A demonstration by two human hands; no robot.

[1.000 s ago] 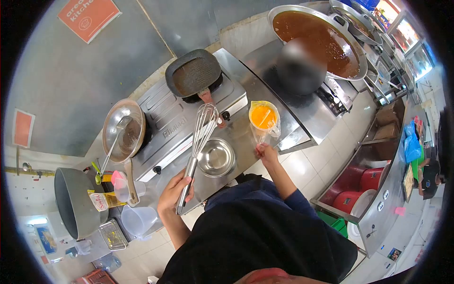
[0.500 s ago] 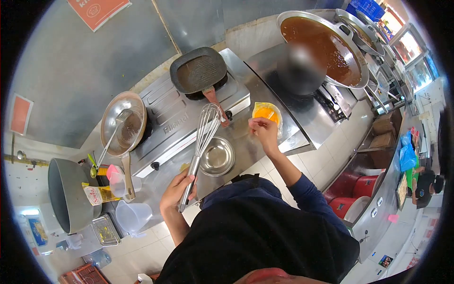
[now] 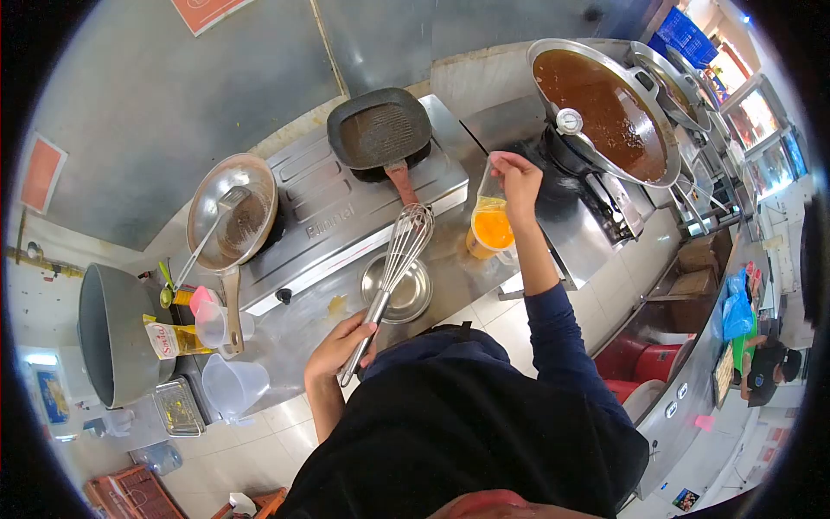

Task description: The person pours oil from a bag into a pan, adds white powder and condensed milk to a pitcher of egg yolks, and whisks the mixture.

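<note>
My left hand (image 3: 337, 350) is wrapped round the steel handle of a balloon whisk (image 3: 399, 259), whose wires point up and away over a shiny metal bowl (image 3: 413, 298) on the counter. To the right stands a clear jug (image 3: 481, 246) of bright orange liquid (image 3: 494, 229), which looks like beaten egg. Above it, my right hand (image 3: 519, 186) is raised with fingers pinched on a clear plastic film (image 3: 489, 186) that stretches up from the jug's mouth.
Behind the bowl is a gas stove (image 3: 333, 203) with a square grill pan (image 3: 378, 130) and a frying pan (image 3: 220, 195) holding a spatula. A large wok (image 3: 670, 169) of brown liquid stands back right. Left are a grey pot (image 3: 112, 337) and a plastic jug (image 3: 233, 387). Another person (image 3: 772, 372) is far right.
My right hand has moved up and away from the jug, drawing the plastic film upward. The whisk stays in my left hand, its head slightly further right. The view has shifted a little.
</note>
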